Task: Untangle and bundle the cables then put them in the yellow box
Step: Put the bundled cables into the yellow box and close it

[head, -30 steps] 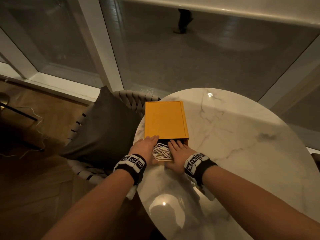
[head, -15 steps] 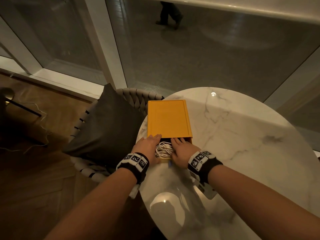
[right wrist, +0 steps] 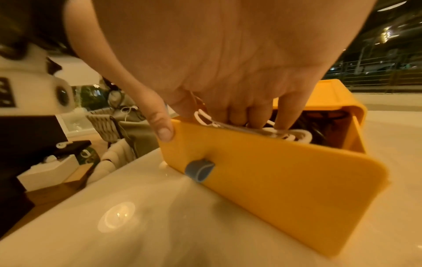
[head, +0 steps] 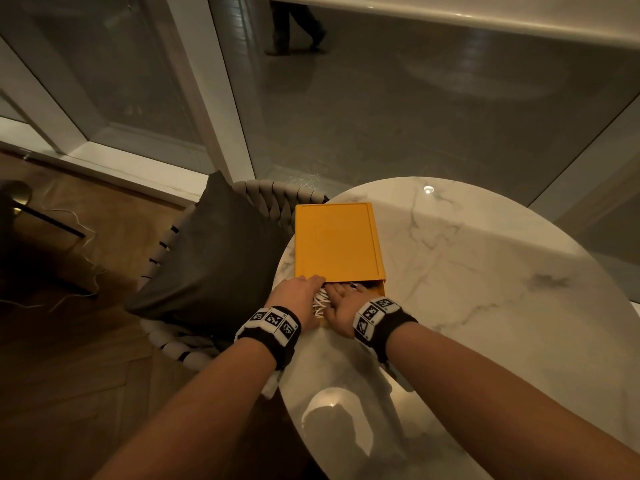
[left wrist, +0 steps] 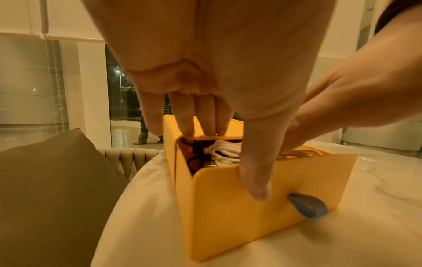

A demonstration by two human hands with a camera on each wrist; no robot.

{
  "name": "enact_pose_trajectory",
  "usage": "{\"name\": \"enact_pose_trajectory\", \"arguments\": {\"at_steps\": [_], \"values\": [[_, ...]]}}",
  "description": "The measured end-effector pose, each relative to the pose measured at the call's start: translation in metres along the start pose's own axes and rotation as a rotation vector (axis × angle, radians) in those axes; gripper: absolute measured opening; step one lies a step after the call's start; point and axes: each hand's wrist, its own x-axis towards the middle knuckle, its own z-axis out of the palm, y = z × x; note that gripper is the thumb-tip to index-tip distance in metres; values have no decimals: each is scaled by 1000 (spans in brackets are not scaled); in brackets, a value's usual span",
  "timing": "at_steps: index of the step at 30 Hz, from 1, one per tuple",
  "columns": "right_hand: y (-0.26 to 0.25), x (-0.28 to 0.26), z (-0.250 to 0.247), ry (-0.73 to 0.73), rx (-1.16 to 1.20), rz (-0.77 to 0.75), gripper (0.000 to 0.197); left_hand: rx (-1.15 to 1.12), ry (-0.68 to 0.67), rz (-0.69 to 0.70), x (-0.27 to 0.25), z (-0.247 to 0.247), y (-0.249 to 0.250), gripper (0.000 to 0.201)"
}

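Observation:
The yellow box [head: 336,244] lies on the marble table with its drawer pulled out a short way toward me. White bundled cables [head: 319,301] fill the gap; a black cable [left wrist: 194,160] lies deeper inside. My left hand [head: 298,292] rests its straight fingers [left wrist: 200,126] on the box's top edge, and its thumb [left wrist: 255,180] presses the drawer front [left wrist: 251,225] above a blue pull tab [left wrist: 308,206]. My right hand [head: 343,299] presses its fingers [right wrist: 251,117] down on the white cables [right wrist: 294,134], thumb [right wrist: 163,130] at the panel's corner.
The round marble table [head: 485,306] stretches to the right and toward me. A woven chair with a dark cushion [head: 214,258] stands against the table's left edge. Glass panels are behind, where a person's legs [head: 294,26] pass outside. A thin cord [head: 83,237] trails on the wooden floor.
The drawer has slid further into the yellow box, so less white cable shows. Both hands have moved forward with it. The person outside has walked on.

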Motion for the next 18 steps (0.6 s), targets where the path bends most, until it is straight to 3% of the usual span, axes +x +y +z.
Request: {"name": "enact_pose_trajectory", "arguments": {"at_steps": [4,10,15,18], "values": [[8,11,-7,15,36,33,59,59,2,-11,4,-7,-1,56],[21,6,10,137,67,-64,54,77,-36,-28,5,-10,2,55],[35,-10,8,127,56,-63,55,71,-26,-51,4,-10,3,55],[44,-26,9,289,59,-44,48,68,-38,-56,7,-13,3,57]]}}
